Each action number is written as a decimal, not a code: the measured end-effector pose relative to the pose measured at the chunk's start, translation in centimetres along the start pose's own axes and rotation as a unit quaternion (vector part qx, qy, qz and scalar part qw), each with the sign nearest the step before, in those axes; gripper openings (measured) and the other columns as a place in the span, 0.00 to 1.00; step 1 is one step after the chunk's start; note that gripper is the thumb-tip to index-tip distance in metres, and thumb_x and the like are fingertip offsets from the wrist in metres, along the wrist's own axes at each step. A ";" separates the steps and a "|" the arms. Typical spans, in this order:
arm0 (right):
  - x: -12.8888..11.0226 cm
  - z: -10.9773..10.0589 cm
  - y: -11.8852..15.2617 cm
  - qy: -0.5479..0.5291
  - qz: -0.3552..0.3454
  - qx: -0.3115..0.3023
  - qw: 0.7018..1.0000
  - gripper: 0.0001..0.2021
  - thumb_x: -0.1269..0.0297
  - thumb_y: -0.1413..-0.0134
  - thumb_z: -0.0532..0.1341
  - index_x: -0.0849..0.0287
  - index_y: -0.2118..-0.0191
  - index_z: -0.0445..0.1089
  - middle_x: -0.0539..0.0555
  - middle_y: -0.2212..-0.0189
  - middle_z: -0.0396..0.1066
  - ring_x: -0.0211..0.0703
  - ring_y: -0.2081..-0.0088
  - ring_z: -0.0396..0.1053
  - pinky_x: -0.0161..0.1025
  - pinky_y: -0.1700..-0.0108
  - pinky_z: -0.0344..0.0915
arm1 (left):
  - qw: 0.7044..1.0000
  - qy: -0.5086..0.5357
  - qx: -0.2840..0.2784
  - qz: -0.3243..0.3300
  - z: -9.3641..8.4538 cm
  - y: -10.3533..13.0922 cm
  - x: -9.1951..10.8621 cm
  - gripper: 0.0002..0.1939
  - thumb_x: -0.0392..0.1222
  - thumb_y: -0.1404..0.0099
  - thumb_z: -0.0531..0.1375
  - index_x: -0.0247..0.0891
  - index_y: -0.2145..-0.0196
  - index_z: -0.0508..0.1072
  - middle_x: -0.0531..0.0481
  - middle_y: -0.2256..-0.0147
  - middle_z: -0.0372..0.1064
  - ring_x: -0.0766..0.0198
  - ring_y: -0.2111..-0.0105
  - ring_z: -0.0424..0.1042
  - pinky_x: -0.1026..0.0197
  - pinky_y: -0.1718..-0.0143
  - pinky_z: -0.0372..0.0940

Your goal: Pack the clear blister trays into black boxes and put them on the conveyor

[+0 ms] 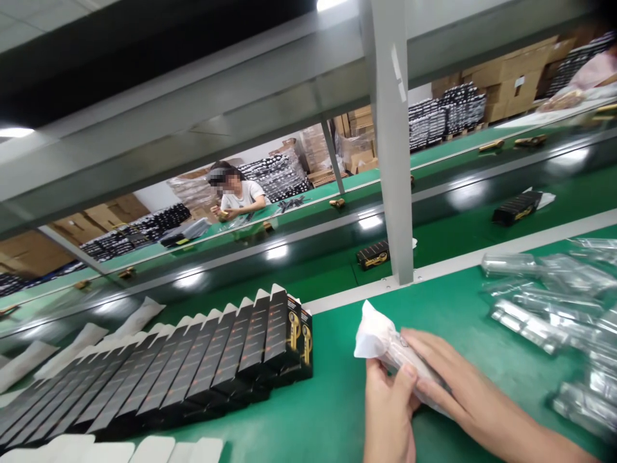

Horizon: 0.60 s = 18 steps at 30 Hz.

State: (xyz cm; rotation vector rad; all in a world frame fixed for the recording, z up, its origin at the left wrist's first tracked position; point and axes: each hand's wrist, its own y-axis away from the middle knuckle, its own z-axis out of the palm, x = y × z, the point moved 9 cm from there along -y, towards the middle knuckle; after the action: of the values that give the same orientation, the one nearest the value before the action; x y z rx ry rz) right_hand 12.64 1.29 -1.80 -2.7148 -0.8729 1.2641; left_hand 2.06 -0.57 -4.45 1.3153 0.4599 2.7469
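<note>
View sits tilted on my feed. I've got a grey metal beam (193, 122) slanting across the top, 1 thick post (395, 161) dropping to the near edge of the line, plus 2 thinner supports (332, 157) farther back. Green tabletop (332, 399) on my side, pale metal rail (463, 263) along it, dark glossy green channel (313, 241) beyond, green far bench (359, 183) past that. Behind: cardboard boxes (515, 77), black-and-white stacks (274, 177), some on wooden pallets (463, 131). Pale wall (157, 196) shows in patches. Panelled ceiling (24, 22) top left. I count 2 bright lights (17, 132); white glare (277, 251) on the channel.
</note>
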 end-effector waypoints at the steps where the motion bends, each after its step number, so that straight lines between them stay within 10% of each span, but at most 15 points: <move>1: 0.3 0.6 -0.1 -0.027 0.020 -0.036 0.999 0.27 0.54 0.38 0.54 0.52 0.36 0.50 0.57 0.39 0.57 0.51 0.40 0.56 0.48 0.42 0.58 | 1.000 -0.010 0.006 0.000 -0.2 0.0 -0.2 0.35 0.43 0.47 0.67 0.41 0.44 0.57 0.42 0.48 0.65 0.53 0.51 0.69 0.59 0.56 0.67; 6: 0.7 0.8 -0.6 -0.223 0.097 -0.060 0.968 0.26 0.51 0.41 0.56 0.54 0.40 0.60 0.57 0.44 0.64 0.53 0.45 0.62 0.45 0.43 0.58 | 0.979 -0.203 -0.028 -0.001 -0.7 -0.5 0.3 0.31 0.48 0.44 0.64 0.38 0.45 0.59 0.42 0.55 0.70 0.59 0.65 0.74 0.62 0.64 0.68; 10: 0.4 1.3 -0.5 -0.469 0.171 -0.085 0.862 0.27 0.53 0.44 0.60 0.52 0.40 0.59 0.52 0.60 0.73 0.46 0.62 0.70 0.35 0.67 0.68 | 0.944 -0.327 -0.027 0.045 -1.3 -0.7 3.3 0.31 0.54 0.42 0.61 0.34 0.46 0.62 0.38 0.56 0.69 0.63 0.74 0.71 0.65 0.79 0.64; 14: -0.6 1.9 0.2 -0.596 0.203 -0.133 0.765 0.20 0.60 0.47 0.64 0.54 0.48 0.69 0.50 0.65 0.70 0.37 0.63 0.67 0.26 0.66 0.64 | 0.962 -0.236 -0.037 0.128 -0.8 0.0 6.6 0.38 0.51 0.41 0.61 0.46 0.38 0.48 0.41 0.38 0.50 0.54 0.49 0.66 0.60 0.55 0.66; 18: -1.3 3.3 1.3 -0.614 0.229 -0.209 0.726 0.19 0.58 0.46 0.63 0.55 0.48 0.69 0.48 0.72 0.65 0.29 0.78 0.59 0.24 0.80 0.59 | 0.950 -0.286 -0.031 0.121 -0.8 0.2 6.6 0.25 0.46 0.40 0.61 0.43 0.45 0.65 0.45 0.44 0.61 0.54 0.47 0.63 0.59 0.45 0.57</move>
State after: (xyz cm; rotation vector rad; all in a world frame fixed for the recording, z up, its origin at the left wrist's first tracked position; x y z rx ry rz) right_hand 10.26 -1.15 -3.44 -2.0240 -0.4280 3.4811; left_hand -2.73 0.29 0.14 2.1586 0.1720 2.3373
